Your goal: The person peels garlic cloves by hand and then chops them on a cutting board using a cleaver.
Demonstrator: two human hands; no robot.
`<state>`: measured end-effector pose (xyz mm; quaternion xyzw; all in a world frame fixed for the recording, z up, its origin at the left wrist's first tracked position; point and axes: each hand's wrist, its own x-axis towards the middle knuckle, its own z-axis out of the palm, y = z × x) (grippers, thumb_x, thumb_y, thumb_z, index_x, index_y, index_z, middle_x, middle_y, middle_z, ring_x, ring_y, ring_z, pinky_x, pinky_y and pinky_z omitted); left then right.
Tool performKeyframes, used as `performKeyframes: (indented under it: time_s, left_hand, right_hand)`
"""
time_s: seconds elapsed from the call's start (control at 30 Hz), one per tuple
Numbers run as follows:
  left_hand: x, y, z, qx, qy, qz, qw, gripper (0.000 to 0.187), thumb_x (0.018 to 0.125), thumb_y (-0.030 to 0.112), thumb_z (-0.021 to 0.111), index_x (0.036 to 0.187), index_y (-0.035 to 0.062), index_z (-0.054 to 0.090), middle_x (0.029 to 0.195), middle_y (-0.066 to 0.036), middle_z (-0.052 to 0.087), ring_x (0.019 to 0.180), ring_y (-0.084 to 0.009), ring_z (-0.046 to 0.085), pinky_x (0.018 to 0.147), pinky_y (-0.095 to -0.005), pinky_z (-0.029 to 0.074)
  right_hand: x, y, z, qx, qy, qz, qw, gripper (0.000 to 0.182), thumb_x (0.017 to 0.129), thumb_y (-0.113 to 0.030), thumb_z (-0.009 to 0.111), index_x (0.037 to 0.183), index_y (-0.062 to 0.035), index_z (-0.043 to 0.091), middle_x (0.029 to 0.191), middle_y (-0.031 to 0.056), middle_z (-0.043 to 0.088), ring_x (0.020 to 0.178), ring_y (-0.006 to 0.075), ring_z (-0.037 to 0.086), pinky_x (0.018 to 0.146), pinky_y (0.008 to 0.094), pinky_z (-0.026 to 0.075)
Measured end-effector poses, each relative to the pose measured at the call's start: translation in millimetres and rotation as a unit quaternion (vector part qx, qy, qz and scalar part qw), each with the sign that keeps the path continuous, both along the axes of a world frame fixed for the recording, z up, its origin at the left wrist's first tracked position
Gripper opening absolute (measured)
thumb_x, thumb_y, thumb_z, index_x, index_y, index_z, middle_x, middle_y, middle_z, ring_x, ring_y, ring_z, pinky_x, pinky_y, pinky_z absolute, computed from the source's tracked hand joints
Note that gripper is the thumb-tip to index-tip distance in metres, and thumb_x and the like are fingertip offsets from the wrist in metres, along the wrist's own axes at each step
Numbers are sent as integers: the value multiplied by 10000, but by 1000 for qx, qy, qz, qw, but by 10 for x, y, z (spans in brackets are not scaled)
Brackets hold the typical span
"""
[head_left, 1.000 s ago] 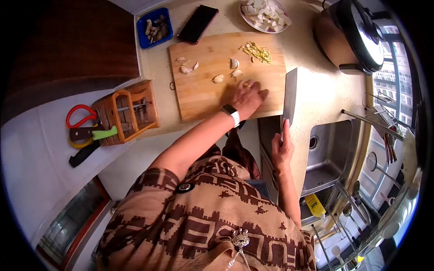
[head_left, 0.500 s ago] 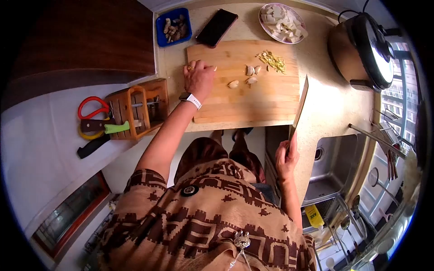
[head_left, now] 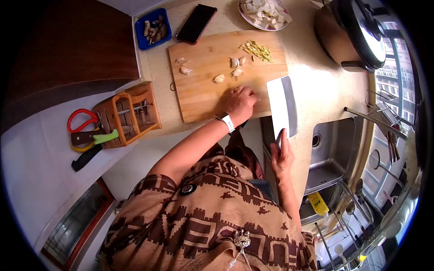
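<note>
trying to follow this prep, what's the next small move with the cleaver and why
Probably bring the cleaver left, over the board, to whatever the left hand is pinning. The right hand holds it broadside up, beside the board's right edge, clear of the fingers. The left hand is pressed on the board near that edge, with loose garlic cloves lying just beyond it.

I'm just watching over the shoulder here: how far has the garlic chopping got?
Looks early. Done: a small pile of yellow shreds lies at the far side of the cutting board, and a plate of white cubes sits beyond it. In hand: the left hand presses something on the board, hidden under it; the right hand holds the cleaver, blade flat. Left: several garlic cloves remain whole.
</note>
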<state>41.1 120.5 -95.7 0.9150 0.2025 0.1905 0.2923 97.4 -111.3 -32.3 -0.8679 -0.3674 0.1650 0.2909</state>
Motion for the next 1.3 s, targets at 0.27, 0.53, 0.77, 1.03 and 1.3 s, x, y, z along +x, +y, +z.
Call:
performKeyframes:
  time_s: [0.27,0.53,0.77,1.03,1.3]
  left_hand:
    - [-367,165,-135,-121,-7,62,991,362,775,3,582,1136,27,589,899,-116,590,850,-295,579,766,-386,476]
    - [-317,195,-140,-108,-22,57,992,332,765,0,580,1096,19,597,878,-114,580,849,-296,562,771,-391,459]
    - [-294,215,-147,-109,-21,45,993,339,769,-6,570,1108,15,587,882,-118,574,852,-300,557,784,-393,455]
    - [-255,250,-151,-105,-23,37,994,335,775,-7,555,1109,10,587,884,-123,576,856,-300,561,783,-396,459]
    - [-260,243,-177,-90,-19,27,995,321,782,0,545,1100,8,590,892,-127,579,855,-307,559,792,-399,458]
  right_hand:
    - [-109,-121,-575,-87,-190,71,975,665,818,-85,647,1436,-151,409,727,96,517,562,280,565,487,386,482]
    - [-132,-151,-525,-132,-227,30,965,720,783,-51,620,1454,-158,380,733,99,510,573,292,571,484,396,488]
    - [-6,-150,-476,-184,-221,43,957,731,803,-23,548,1484,-176,331,746,75,479,624,261,572,516,384,503]
    - [46,-106,-293,-117,-191,19,975,709,825,-24,517,1483,-218,335,752,94,530,615,303,589,531,416,499]
    - [111,-199,-353,-178,-213,47,960,688,813,-63,555,1459,-230,384,757,89,544,612,282,601,512,403,497]
